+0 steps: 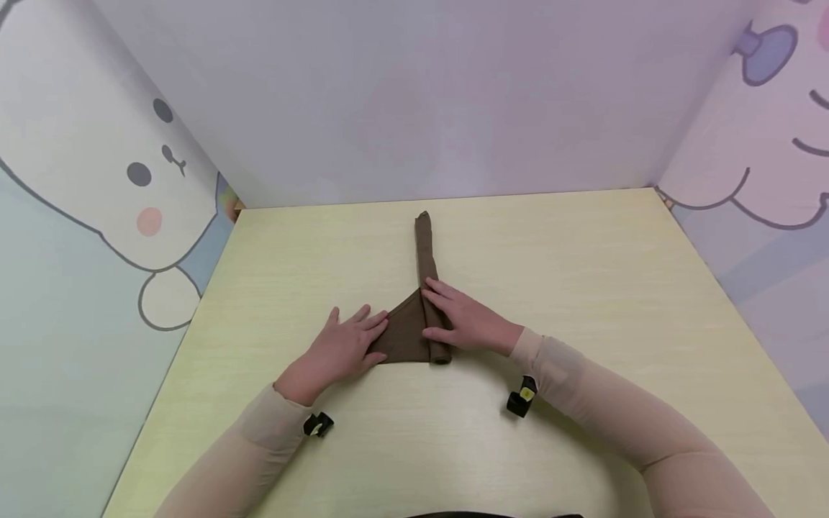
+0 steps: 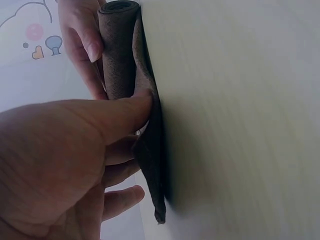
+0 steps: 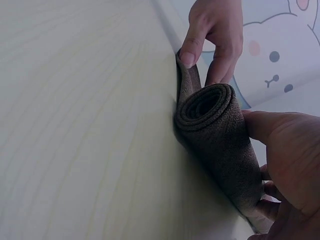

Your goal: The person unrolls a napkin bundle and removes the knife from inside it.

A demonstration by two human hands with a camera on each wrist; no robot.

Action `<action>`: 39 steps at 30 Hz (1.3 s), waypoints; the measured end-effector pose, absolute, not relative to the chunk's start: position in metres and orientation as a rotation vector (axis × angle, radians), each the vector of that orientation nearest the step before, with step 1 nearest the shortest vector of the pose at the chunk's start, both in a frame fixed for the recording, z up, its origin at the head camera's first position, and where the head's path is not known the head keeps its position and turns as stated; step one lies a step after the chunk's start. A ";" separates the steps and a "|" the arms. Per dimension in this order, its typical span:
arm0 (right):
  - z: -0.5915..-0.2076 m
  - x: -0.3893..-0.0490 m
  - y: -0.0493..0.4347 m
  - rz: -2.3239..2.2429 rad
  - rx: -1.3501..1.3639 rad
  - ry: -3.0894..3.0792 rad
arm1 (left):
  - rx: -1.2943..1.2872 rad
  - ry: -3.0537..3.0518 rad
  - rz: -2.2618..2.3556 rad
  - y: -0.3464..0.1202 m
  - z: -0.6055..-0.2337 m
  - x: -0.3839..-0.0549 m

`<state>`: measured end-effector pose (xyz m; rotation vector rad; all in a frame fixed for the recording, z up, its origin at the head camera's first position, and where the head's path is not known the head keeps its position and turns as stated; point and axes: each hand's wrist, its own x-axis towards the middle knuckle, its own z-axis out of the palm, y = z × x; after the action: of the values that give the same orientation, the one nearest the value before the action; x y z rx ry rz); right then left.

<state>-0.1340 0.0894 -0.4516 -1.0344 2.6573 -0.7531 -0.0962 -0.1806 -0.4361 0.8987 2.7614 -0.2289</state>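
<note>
Brown part-rolled cloth (image 1: pixel 414 320), left hand (image 1: pixel 335 354) spread on flap (image 1: pixel 406 338), right hand (image 1: pixel 474 321) spread along roll (image 1: pixel 425 255)

Brown cloth (image 1: pixel 406 337), partly rolled; its roll (image 1: pixel 424 248) lies lengthwise under the fingers of my right hand (image 1: pixel 476 322), a spiral end (image 1: pixel 441 359) nearer me than that hand, a narrower end well beyond it; its unrolled flap, slant-edged, reaches leftward to my left hand (image 1: pixel 337 351), which touches it.

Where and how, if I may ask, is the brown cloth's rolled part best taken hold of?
Probably around the middle of the roll, from the person's right: its rounded shape rises above the table, while the flat flap spreads to the left.
</note>
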 end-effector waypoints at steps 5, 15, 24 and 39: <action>-0.452 -0.134 0.092 -0.799 -1.005 2.633 | 0.897 2.762 -0.211 -0.183 -0.435 -0.095; -0.454 -0.135 0.097 -0.811 -0.982 2.614 | 0.901 2.746 -0.249 -0.186 -0.431 -0.096; -0.455 -0.135 0.102 -0.814 -0.969 2.605 | 0.893 2.739 -0.225 -0.188 -0.430 -0.094; -0.456 -0.135 0.109 -0.834 -0.995 2.608 | 0.899 2.762 -0.202 -0.193 -0.429 -0.091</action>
<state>-0.1351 0.1085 -0.4556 -0.9950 2.6080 -0.8335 -0.0910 -0.1931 -0.4294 0.8995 2.7619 -0.2023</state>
